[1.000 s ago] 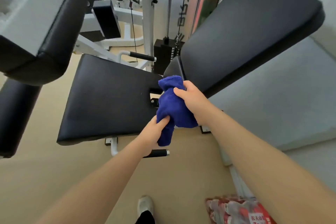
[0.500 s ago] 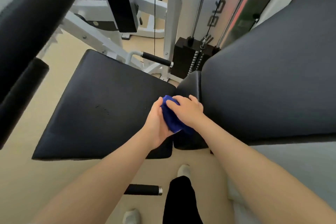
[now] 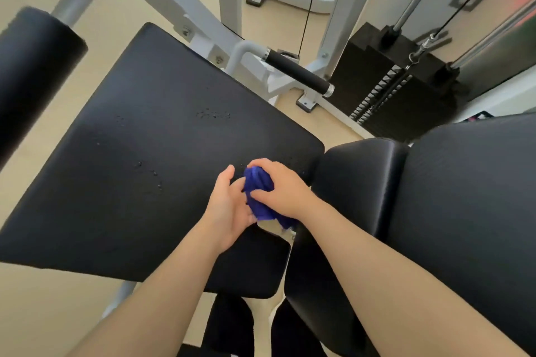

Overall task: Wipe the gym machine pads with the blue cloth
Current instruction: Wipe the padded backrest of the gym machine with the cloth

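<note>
The blue cloth (image 3: pixel 259 197) is bunched up between both hands, just above the near right part of the flat black seat pad (image 3: pixel 139 182). My right hand (image 3: pixel 282 191) is closed over its top. My left hand (image 3: pixel 229 209) cups it from the left and below, fingers partly spread. Small water droplets dot the seat pad's surface. To the right rises the black back pad (image 3: pixel 470 211), with a narrower black pad section (image 3: pixel 359 182) between it and the seat.
A black roller pad (image 3: pixel 32 66) sits at the far left. White frame tubes, a black-gripped handle (image 3: pixel 298 74) and the weight stack (image 3: pixel 397 87) with its cable stand behind the seat. Beige floor lies all around, and my dark trouser legs (image 3: pixel 232 327) show below.
The view has come closer and lower over the seat pad. Both hands carried the cloth down from the gap at the back pad's base to just above the seat and bunched it tighter.
</note>
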